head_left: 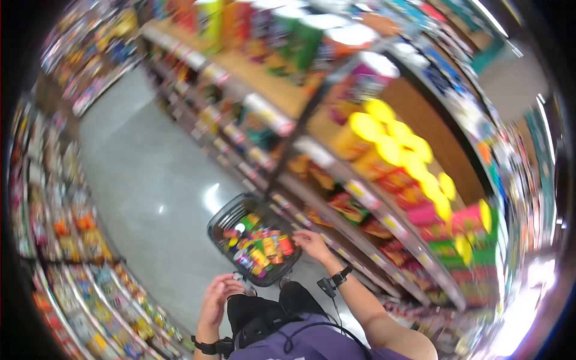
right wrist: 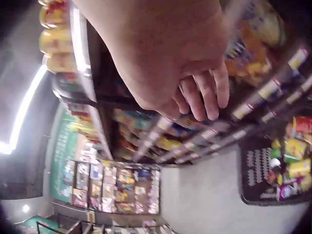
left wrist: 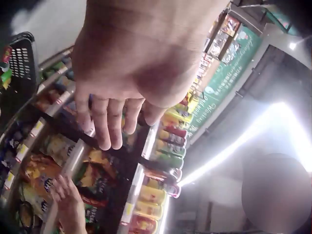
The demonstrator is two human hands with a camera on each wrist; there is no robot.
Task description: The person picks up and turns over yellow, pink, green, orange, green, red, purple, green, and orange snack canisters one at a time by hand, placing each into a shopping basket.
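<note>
A dark shopping basket (head_left: 219,217) full of colourful packets and cans (head_left: 258,245) sits on the floor just beyond the person's feet. My left hand (head_left: 217,295) hovers at the basket's near left side, holding nothing. In the left wrist view the fingers of that left hand (left wrist: 129,78) are loosely extended. My right hand (head_left: 312,245) is by the basket's right side, between it and the shelves, with nothing in its grasp. The right wrist view has the right hand (right wrist: 180,63) with relaxed fingers, the basket (right wrist: 256,168) below to its right.
Along the right runs a shelf unit (head_left: 261,111) with price labels. Tall canisters, some with yellow lids (head_left: 390,150), stand on its upper shelf, and bagged snacks (left wrist: 39,175) fill the lower ones. More stocked shelves (head_left: 90,288) line the left, across a grey aisle floor (head_left: 144,180).
</note>
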